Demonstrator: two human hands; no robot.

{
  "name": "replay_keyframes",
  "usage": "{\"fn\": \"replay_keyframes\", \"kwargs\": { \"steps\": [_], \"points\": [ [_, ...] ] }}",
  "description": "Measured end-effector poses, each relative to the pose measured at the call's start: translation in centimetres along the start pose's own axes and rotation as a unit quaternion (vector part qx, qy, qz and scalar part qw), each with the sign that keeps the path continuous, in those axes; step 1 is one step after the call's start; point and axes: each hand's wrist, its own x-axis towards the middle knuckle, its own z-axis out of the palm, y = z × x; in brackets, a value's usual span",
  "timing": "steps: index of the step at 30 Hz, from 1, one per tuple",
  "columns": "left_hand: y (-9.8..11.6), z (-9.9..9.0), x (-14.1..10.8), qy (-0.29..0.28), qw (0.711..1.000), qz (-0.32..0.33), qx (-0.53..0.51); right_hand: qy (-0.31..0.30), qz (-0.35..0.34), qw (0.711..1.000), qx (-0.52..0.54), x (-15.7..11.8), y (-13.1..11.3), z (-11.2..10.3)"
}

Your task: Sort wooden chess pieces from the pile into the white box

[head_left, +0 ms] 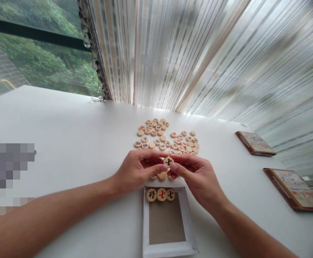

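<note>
A round wooden piece with a black character [168, 162] is held upright between my two hands, its marked face toward me. My left hand [138, 170] pinches it from the left, and my right hand [196, 173] grips its right edge between thumb and fingers. Just below them lies a white open box [146, 222] with a brown bottom. Three pieces stand in a row along its far end: a black-marked one [151, 195], a red-marked one [162, 194] and another black-marked one [170, 195]. Some loose pieces behind my hands are partly hidden.
Many loose wooden pieces [162, 146], marked red or black or blank, spread over the white table [65, 143] beyond my hands. Two flat brown-edged boxes [255, 142] [296, 188] lie at the right. A striped curtain [159, 53] and a window border the far edge.
</note>
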Motion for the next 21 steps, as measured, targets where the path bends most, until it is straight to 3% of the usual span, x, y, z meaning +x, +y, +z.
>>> {"fn": "replay_keyframes", "kwargs": {
  "steps": [8, 14, 18, 21],
  "points": [
    [0.4, 0.4, -0.2, -0.021, 1.0, -0.013, 0.004, 0.0, 0.011, 1.0, 0.003, -0.2, -0.5, 0.5],
    [0.6, 0.3, -0.5, -0.027, 0.991, 0.08, 0.106, 0.009, -0.002, 1.0, -0.022, -0.5, -0.6, 0.7],
    [0.8, 0.3, -0.4, -0.034, 0.964, 0.166, 0.203, 0.011, 0.0, 0.999, -0.045, -0.7, -0.5, 0.7],
    [1.1, 0.3, -0.3, -0.047, 0.953, 0.194, 0.226, 0.005, 0.006, 0.999, -0.042, -0.6, -0.7, 0.8]
  ]
}}
